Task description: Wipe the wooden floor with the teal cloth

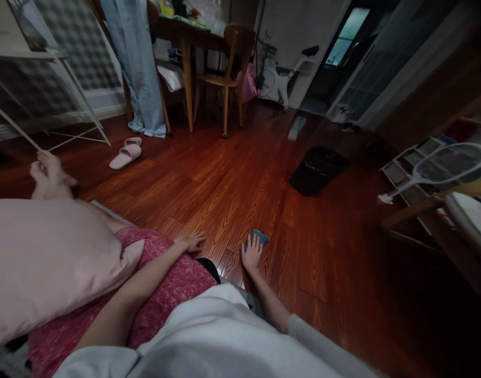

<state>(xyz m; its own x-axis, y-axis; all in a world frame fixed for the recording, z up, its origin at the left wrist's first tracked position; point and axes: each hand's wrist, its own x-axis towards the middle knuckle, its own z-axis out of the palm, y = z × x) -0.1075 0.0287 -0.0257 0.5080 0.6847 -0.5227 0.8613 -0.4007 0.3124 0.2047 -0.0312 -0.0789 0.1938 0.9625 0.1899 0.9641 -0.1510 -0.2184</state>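
My right hand (251,253) lies flat on a small teal cloth (259,238) on the wooden floor (232,178), fingers stretched out over it. My left hand (192,242) rests palm down on the floor just left of it, fingers spread, at the edge of a red blanket (161,294). Nothing is gripped by the left hand. A pink pillow (47,262) lies across my lap to the left, and bare feet (48,176) show beyond it.
A black bin (317,169) stands on the floor ahead right. Pink slippers (127,152) lie at the back left near a white rack (67,100). A wooden table and chair (228,68) stand at the back. A racket-shaped swatter (440,168) rests on shelving at right.
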